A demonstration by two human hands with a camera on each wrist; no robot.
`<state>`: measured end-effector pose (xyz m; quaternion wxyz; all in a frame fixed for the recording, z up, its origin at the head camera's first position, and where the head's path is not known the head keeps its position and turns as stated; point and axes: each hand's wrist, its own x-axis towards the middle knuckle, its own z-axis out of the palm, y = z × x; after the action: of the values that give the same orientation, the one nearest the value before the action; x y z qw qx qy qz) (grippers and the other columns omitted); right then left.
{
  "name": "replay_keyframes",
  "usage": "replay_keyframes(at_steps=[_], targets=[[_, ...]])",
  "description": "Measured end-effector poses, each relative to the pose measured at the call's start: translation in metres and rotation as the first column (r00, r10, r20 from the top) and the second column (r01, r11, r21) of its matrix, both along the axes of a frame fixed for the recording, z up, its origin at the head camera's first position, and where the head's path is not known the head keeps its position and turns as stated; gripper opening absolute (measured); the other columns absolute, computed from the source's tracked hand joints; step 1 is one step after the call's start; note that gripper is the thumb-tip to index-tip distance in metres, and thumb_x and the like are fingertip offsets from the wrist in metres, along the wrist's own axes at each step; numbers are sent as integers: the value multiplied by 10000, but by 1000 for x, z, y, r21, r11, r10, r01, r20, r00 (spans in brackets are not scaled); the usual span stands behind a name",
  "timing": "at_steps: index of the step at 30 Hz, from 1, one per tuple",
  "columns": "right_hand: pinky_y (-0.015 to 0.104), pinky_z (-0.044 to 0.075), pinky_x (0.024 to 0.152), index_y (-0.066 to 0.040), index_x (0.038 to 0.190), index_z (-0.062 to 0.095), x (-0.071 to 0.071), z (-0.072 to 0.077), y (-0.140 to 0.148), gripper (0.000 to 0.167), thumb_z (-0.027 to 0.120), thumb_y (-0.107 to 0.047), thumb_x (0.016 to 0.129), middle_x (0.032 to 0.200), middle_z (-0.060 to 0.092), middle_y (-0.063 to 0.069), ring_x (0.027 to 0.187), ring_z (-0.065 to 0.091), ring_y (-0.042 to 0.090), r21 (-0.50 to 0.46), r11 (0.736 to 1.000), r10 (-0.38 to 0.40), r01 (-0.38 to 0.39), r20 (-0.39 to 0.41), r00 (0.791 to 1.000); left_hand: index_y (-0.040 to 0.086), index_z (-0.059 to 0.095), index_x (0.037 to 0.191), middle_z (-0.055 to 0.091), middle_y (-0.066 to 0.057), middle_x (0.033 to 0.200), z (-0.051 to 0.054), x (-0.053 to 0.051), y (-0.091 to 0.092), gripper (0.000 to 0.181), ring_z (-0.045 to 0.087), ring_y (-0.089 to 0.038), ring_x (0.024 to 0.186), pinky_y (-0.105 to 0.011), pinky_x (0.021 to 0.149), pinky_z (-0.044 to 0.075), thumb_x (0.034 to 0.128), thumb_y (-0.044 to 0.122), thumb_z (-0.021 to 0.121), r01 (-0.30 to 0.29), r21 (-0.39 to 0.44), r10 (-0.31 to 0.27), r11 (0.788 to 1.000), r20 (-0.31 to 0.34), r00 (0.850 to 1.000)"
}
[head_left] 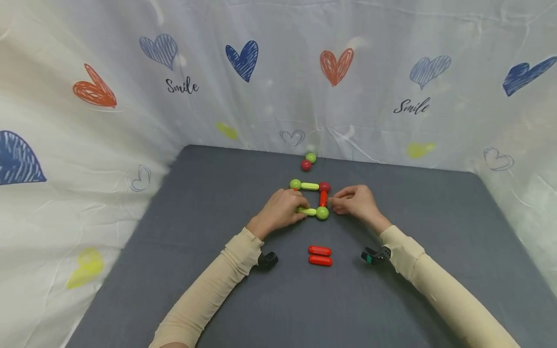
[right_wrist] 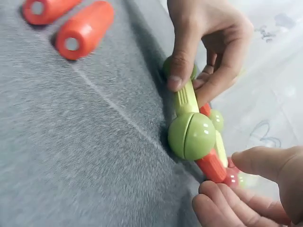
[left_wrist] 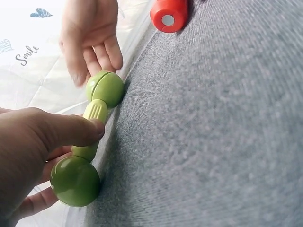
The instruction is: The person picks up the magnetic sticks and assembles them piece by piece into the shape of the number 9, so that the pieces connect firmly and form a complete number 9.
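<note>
A square of rods and balls lies on the grey cloth. My left hand (head_left: 283,208) pinches its near yellow-green rod (left_wrist: 96,111) between thumb and fingers, with a green ball (left_wrist: 75,181) at one end and another green ball (head_left: 322,213) at the other. The right side is a red rod (head_left: 323,198), joined to a red ball (head_left: 324,187) at the far corner. Beside that rod is my right hand (head_left: 358,203), fingers relaxed and slightly bent, thumb apart from them, holding nothing. The far yellow-green rod (head_left: 310,186) meets a green ball (head_left: 295,184). My left hand mostly hides the left side.
Two loose red rods (head_left: 319,250) lie side by side nearer me, between my forearms. Beyond the square, a loose red ball (head_left: 306,165) and a green ball (head_left: 311,157) sit near the white curtain (head_left: 370,116) at the cloth's far edge.
</note>
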<state>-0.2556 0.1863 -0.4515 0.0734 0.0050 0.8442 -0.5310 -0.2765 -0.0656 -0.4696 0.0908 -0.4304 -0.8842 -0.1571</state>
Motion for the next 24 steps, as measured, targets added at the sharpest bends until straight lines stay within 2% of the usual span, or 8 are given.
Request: replay_keyframes(at_steps=[2, 4, 7, 10, 13, 16, 21, 24], targets=[[376, 597, 649, 32, 991, 742, 8, 3, 2, 258, 806, -185, 868, 827, 742, 135, 719, 731, 267, 75, 997, 28, -21, -87, 996, 217, 796, 987, 702, 86, 926, 0, 0, 0, 165, 588, -55, 764, -284, 672, 470, 836, 265, 840, 3, -3, -3, 1000, 0, 1000], [342, 584, 625, -12, 973, 758, 18, 5, 3, 206, 807, -183, 867, 817, 743, 85, 699, 722, 233, 163, 986, 76, -45, -190, 979, 213, 796, 988, 703, 84, 928, 1, 0, 0, 165, 593, -63, 773, -291, 679, 475, 836, 265, 838, 6, -1, -6, 1000, -1, 1000], [293, 555, 608, -62, 952, 771, 34, 9, 1, 138, 810, -158, 860, 811, 732, 14, 689, 695, 156, 290, 952, 194, -98, -325, 926, 205, 796, 987, 706, 78, 932, 2, 0, 0, 166, 607, -81, 796, -301, 699, 487, 835, 254, 839, 7, 7, -7, 1000, -5, 1000], [278, 561, 631, -77, 940, 776, 50, 11, -5, 111, 818, -122, 848, 830, 723, -29, 716, 678, 99, 379, 906, 340, -188, -388, 857, 202, 795, 987, 709, 77, 938, 3, 0, 0, 164, 620, -96, 823, -308, 716, 493, 835, 246, 838, 3, 12, -3, 1000, -11, 1000], [298, 576, 653, -75, 942, 776, 64, 11, -15, 123, 827, -109, 836, 857, 724, -49, 742, 677, 73, 412, 861, 457, -298, -368, 810, 207, 795, 987, 710, 82, 938, 2, -1, 0, 158, 626, -93, 833, -302, 714, 493, 840, 252, 833, -3, 11, 3, 1000, -18, 1000], [302, 573, 653, -86, 939, 777, 73, 12, -26, 131, 836, -130, 831, 861, 723, -70, 738, 670, 53, 439, 811, 540, -387, -307, 784, 206, 798, 984, 711, 80, 929, 1, 0, 0, 153, 632, -89, 821, -291, 698, 494, 843, 252, 831, -1, 19, 1, 1000, -25, 1000], [236, 532, 606, -123, 901, 772, 79, 10, -40, 76, 820, -152, 850, 787, 692, -110, 670, 634, 25, 485, 731, 622, -480, -186, 760, 198, 801, 990, 715, 68, 930, 0, 3, 1, 160, 637, -104, 818, -288, 690, 496, 839, 241, 836, -1, 37, 2, 999, -41, 999], [216, 509, 580, -143, 861, 760, 81, 7, -43, 51, 811, -151, 857, 731, 659, -135, 636, 607, 4, 503, 710, 637, -494, -159, 754, 196, 800, 996, 714, 64, 933, -1, 4, 3, 163, 633, -113, 829, -298, 693, 492, 844, 244, 831, -4, 37, 6, 999, -38, 999]])
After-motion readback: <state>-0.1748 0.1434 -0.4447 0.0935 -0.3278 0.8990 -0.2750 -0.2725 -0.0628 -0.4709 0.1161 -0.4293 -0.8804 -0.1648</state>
